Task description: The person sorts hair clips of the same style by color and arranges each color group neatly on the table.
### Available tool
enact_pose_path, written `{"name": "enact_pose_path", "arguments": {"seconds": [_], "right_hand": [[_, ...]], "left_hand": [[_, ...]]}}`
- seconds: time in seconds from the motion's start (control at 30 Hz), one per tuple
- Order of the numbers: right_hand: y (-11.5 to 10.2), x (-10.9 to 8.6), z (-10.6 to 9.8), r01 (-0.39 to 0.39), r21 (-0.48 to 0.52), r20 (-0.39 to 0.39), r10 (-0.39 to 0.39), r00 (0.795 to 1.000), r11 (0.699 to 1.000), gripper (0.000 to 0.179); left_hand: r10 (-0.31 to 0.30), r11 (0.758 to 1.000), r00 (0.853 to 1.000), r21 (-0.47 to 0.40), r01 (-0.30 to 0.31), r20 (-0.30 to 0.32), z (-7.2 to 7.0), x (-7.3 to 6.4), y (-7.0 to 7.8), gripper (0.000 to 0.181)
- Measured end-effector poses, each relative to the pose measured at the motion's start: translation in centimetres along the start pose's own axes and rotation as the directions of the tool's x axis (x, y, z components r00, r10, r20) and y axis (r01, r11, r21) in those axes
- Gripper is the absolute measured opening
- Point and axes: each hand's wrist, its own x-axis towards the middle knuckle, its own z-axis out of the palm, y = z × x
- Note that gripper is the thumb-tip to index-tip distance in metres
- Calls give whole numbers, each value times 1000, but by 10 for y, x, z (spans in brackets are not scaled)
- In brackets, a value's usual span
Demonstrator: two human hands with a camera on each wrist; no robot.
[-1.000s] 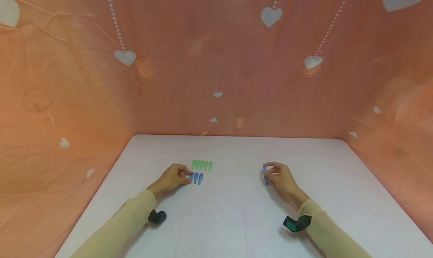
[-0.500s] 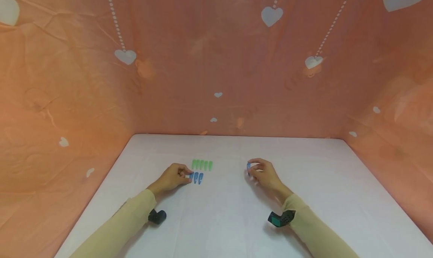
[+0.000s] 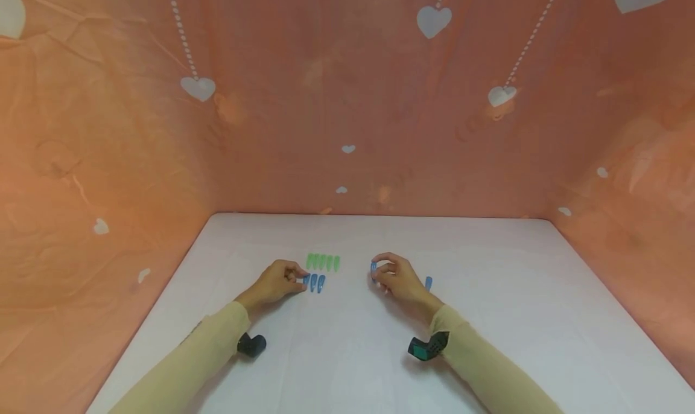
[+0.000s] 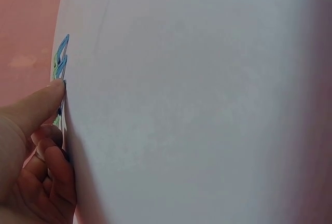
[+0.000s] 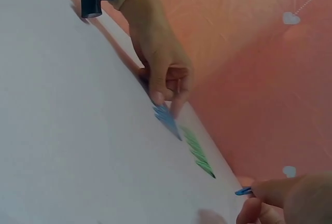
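Observation:
Blue snap hair clips (image 3: 321,284) lie side by side in a short row, just in front of a row of several green snap hair clips (image 3: 323,262). My left hand (image 3: 279,280) pinches the leftmost blue clip (image 3: 306,279) at the row's end, thumb at its near tip and a finger at its far tip. To the right of the rows, my right hand (image 3: 400,279) holds another blue hair clip (image 3: 373,270) upright between thumb and fingers; the right wrist view shows this clip (image 5: 243,191) from the side. One more blue clip (image 3: 428,283) lies behind the right hand, partly hidden by it.
Everything lies on a white tabletop (image 3: 347,353). An orange cloth with white hearts (image 3: 347,112) rises along the table's back and sides. Each wrist carries a dark camera, the left one (image 3: 252,345) and the right one (image 3: 429,346), close over the table.
My right hand has moved left toward the rows with its blue clip, uncovering another blue clip on the table behind it. My left hand has stayed on the leftmost blue clip.

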Motion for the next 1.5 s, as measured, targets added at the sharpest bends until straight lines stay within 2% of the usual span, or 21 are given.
{"name": "enact_pose_path", "arguments": {"seconds": [0.3,0.43,0.67,0.97,1.2,1.5], "right_hand": [[3,7,20,9,48,96,-14,995,999,34],[0,11,29,5,24,120,-7,993,1000,33],[-5,17,47,40,-27,167,-35,985,999,31],[-9,25,67,56,-4,184,-54,981,998,29],[-9,32,77,105,-108,147,-89,985,989,25],[-10,31,86,47,-314,53,-32,998,948,26]], "left_hand": [[20,1000,1000,-7,-20,5,1,2,-3,26],[13,1000,1000,1,-13,8,0,2,-3,26],[23,1000,1000,-1,-23,10,1,2,-3,26],[55,998,998,11,-56,7,0,3,-3,25],[79,997,997,10,-79,12,-1,5,-5,26],[40,999,999,-4,-40,18,-1,3,-4,26]]}}
